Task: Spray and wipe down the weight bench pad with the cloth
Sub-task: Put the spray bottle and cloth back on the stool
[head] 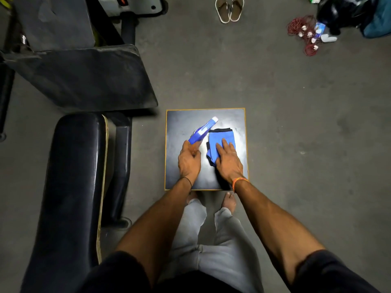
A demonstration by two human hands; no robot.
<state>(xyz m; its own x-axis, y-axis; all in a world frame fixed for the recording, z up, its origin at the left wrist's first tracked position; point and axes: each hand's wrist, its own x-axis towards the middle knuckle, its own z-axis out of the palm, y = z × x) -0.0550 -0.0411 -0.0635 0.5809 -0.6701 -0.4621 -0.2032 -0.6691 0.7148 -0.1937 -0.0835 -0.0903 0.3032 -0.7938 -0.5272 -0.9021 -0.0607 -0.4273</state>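
Note:
A blue spray bottle (203, 131) with a white cap lies tilted on a small dark square table (184, 121) with a yellow rim. My left hand (189, 159) grips the bottle's near end. A folded blue cloth (222, 138) with dark edging lies to the right of the bottle. My right hand (228, 158) rests flat on the cloth with straight fingers. The black weight bench pad (74, 176) runs along the left, with a dusty angled pad (88, 77) beyond it.
The bench's metal frame (121, 161) stands between the pad and the small table. Sandals (229, 8) lie on the grey floor far ahead. A red cord pile (300, 30) and bags (359, 13) sit at the far right. My bare feet are just below the table.

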